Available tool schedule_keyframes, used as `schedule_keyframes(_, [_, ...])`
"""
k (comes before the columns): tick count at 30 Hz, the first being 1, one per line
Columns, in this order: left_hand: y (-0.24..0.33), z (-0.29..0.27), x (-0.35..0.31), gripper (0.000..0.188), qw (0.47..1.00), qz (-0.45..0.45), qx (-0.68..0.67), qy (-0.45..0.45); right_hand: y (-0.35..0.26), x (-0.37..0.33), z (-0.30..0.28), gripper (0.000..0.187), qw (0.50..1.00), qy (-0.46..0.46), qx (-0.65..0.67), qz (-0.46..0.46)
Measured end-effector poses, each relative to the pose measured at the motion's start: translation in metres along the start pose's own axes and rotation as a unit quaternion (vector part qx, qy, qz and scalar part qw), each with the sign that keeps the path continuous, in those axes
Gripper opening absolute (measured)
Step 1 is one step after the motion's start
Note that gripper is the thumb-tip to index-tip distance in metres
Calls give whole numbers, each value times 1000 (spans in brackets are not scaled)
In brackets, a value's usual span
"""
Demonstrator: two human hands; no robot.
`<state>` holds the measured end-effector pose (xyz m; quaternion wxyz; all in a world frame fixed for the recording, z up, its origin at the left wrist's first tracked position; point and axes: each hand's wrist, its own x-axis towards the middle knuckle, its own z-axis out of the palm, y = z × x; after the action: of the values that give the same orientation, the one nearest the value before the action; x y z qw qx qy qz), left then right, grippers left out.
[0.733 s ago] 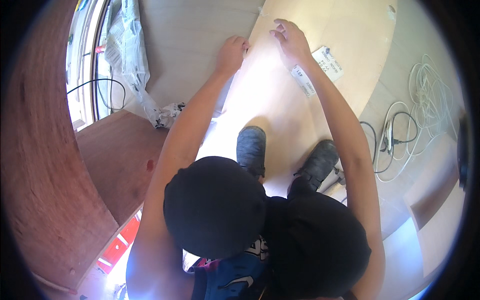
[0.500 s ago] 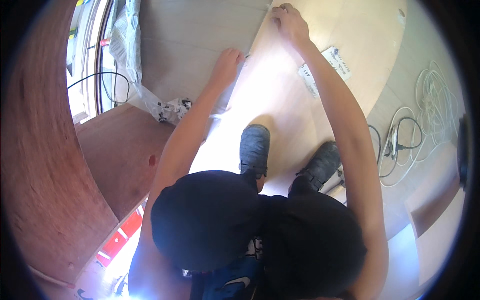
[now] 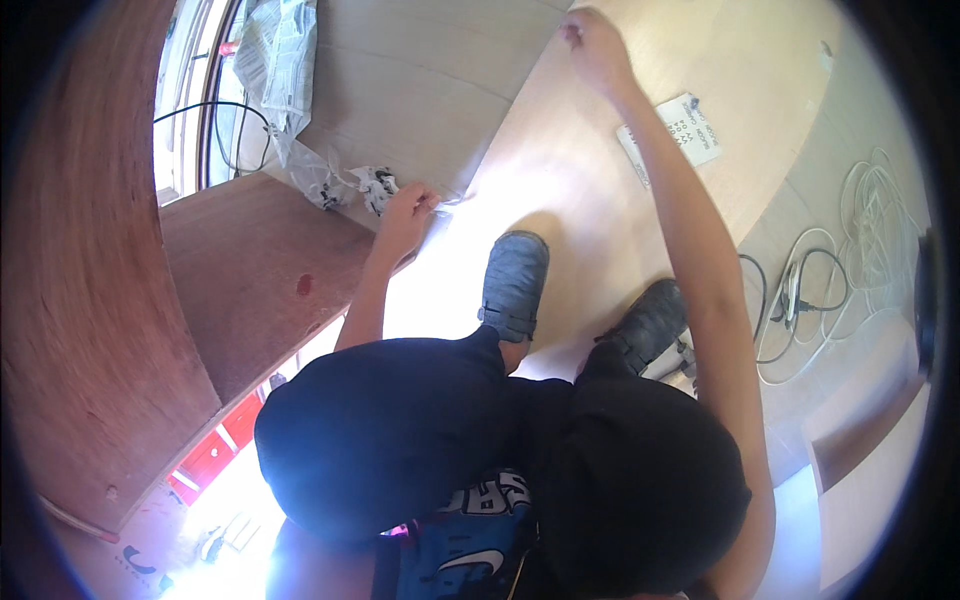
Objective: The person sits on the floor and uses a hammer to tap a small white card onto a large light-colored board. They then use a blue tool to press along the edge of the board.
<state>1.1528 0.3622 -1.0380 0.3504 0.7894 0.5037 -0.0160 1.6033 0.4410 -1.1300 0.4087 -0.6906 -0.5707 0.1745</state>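
Note:
A long pale wooden board (image 3: 560, 130) runs away from me, and both my dark grey shoes (image 3: 515, 275) stand on it. By the board's left edge my left hand (image 3: 405, 218) is closed in a pinch, beside a small whitish film-like scrap (image 3: 447, 207). What is between its fingers is too small to make out. My right hand (image 3: 600, 52) is at the far part of the board, near the same edge, with its fingers curled in. Whatever it may hold is hidden. A white printed paper label (image 3: 690, 130) lies on the board beside my right forearm.
Reddish-brown wooden panels (image 3: 90, 250) stand at the left. Crumpled printed plastic sheeting (image 3: 280, 75) lies near them. Coiled pale cable (image 3: 880, 230) and a dark cord (image 3: 800, 285) rest on the floor at right, with pale panels (image 3: 875, 430) nearer me.
My left hand has come back toward me and leftward along the board's edge. My right hand has shifted slightly, its fingers now more curled. The view has moved a little.

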Motion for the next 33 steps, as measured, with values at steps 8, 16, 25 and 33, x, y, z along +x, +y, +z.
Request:
schedule_keyframes(8, [66, 18, 42, 30, 764, -197, -611, -58, -153, -147, 7, 14, 935, -321, 131, -76])
schedule_keyframes(16, [83, 51, 63, 24, 795, -185, -557, -150, -134, -173, -37, 25, 974, -201, 103, -9])
schedule_keyframes(25, [135, 69, 51, 27, 825, -154, -514, -176, -119, -192, -47, 19, 955, -157, 224, 112])
schedule_keyframes(33, [95, 64, 58, 19, 878, -104, -445, -144, -124, -201, -58, 43, 927, -235, 276, 92])
